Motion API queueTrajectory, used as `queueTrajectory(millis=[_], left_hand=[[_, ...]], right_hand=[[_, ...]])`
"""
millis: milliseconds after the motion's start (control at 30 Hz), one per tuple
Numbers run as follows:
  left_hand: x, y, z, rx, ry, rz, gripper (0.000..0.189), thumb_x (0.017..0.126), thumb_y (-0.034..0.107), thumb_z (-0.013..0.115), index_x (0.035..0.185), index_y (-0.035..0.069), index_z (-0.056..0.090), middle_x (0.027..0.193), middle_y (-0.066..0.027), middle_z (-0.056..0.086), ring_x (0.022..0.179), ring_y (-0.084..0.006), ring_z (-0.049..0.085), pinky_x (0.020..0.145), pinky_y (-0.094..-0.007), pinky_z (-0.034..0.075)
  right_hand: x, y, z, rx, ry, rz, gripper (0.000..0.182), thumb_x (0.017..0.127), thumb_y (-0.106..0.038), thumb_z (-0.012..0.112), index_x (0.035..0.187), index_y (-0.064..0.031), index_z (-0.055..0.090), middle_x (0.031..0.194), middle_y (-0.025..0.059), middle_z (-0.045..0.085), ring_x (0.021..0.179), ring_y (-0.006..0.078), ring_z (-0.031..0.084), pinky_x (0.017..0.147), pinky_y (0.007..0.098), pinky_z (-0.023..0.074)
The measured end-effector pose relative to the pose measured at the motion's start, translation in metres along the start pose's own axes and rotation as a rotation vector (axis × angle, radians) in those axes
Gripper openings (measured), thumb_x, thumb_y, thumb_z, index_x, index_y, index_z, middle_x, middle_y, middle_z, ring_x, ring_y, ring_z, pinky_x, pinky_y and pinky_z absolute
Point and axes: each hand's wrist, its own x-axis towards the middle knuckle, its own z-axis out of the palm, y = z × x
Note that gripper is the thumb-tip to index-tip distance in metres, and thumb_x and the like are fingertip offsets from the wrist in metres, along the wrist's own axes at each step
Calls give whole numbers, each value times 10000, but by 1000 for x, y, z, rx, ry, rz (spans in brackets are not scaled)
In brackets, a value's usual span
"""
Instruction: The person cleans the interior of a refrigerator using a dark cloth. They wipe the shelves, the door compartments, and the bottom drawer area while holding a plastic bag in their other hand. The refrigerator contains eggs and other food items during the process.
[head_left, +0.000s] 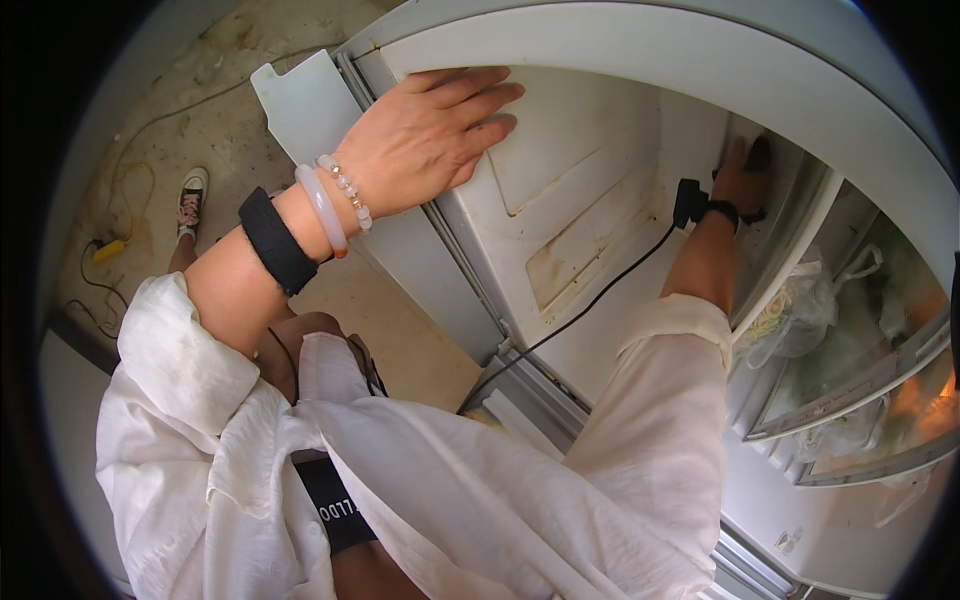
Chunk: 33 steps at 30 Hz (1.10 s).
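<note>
My left hand (442, 131) rests palm down at the near edge of a stained white inner wall panel (559, 195) of an open refrigerator. Its fingers are spread over the panel and hold nothing. Deeper inside, my right hand (741, 184) reaches into the shaded back corner, fingers pointing up. A small dark object (759, 154) shows against those fingers; whether they grip it is unclear in the shadow. On the right wrist sits a black device (688, 202), from which a black cable (600, 292) runs back toward my body.
Shelves at the right carry clear plastic bags (799, 311) of food behind a curved shelf edge (840, 416). A pale flap (304, 97) sticks out at the upper left. Cords and a yellow connector (109, 251) lie on the dirty floor (225, 120). The refrigerator's white frame (637, 34) arches overhead.
</note>
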Motion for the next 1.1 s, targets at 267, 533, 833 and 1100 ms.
queueTrajectory(millis=[267, 533, 833, 1100], left_hand=[[0, 5, 1, 0, 6, -9, 391, 787, 101, 613, 1176, 115, 576, 1387, -23, 498, 1320, -211, 425, 1093, -402, 342], [-1, 4, 4, 8, 36, -46, 400, 771, 111, 627, 1168, 118, 578, 1388, -16, 497, 1306, -195, 437, 1060, -377, 357], [-2, 5, 0, 20, 36, -57, 386, 792, 123, 612, 1175, 125, 570, 1392, -18, 494, 1268, -181, 462, 1007, -355, 377], [-4, 4, -2, -1, 8, -29, 435, 782, 141, 644, 1208, 122, 560, 1409, -23, 475, 1331, -204, 407, 1087, -385, 330]], right_hand=[[-48, 101, 24, -54, 116, 49, 612, 851, -486, 600, 1158, 43, 605, 1179, 217, 608, 1111, 371, 569, 938, 497, 441], [19, -90, -10, 213, -74, 148, 356, 929, -257, 562, 1167, -1, 627, 1138, 185, 653, 1018, 342, 628, 860, 403, 501], [39, -121, 53, 436, 148, -582, 327, 916, -195, 589, 1177, 0, 617, 1154, 190, 642, 1060, 344, 607, 899, 402, 485], [27, -88, 82, 435, 68, -593, 328, 900, -99, 603, 1215, -10, 588, 1207, 191, 613, 1114, 345, 575, 957, 408, 459]])
